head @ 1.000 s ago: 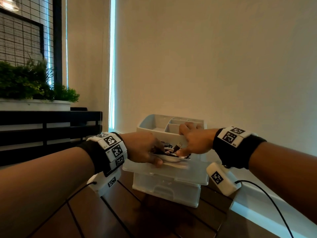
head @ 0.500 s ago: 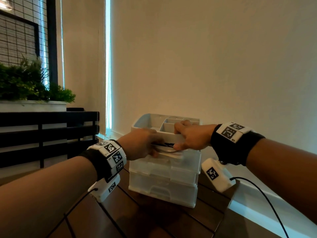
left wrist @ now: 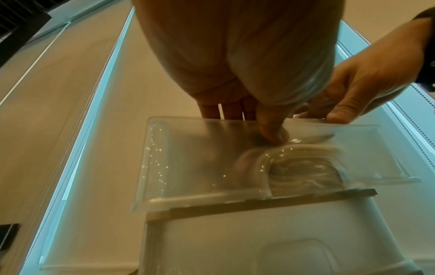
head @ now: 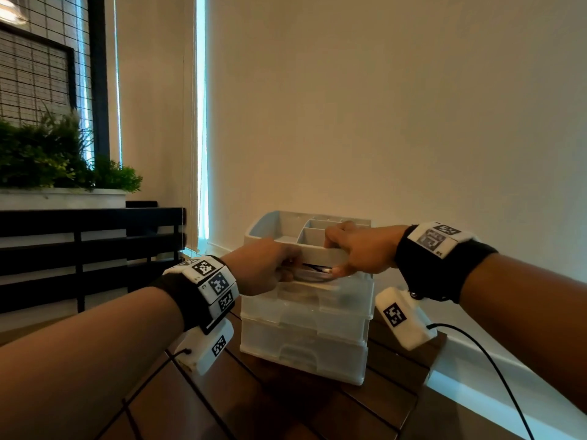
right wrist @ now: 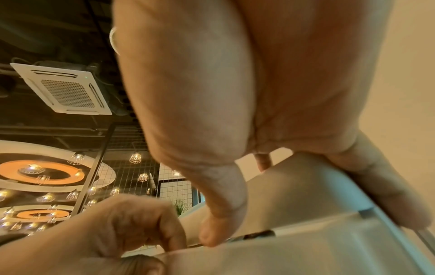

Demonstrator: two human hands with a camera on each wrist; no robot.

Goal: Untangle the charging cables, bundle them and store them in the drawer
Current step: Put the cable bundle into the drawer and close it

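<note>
Currently the top drawer [head: 320, 292] is nearly shut in the organizer [head: 305, 331], with coiled cables [left wrist: 303, 167] visible inside. Its front is pinched by the left hand [head: 263, 268] at 9 o'clock. The tray rim [head: 324, 254] is gripped by the right hand [head: 359, 249] at 3 o'clock, fingers curled over and thumb underneath.

Dim, warm room light; cool daylight glows along the window gap [head: 200, 122]. Wrist views are blurred, with glare specks on the drawer [left wrist: 200, 158].
</note>
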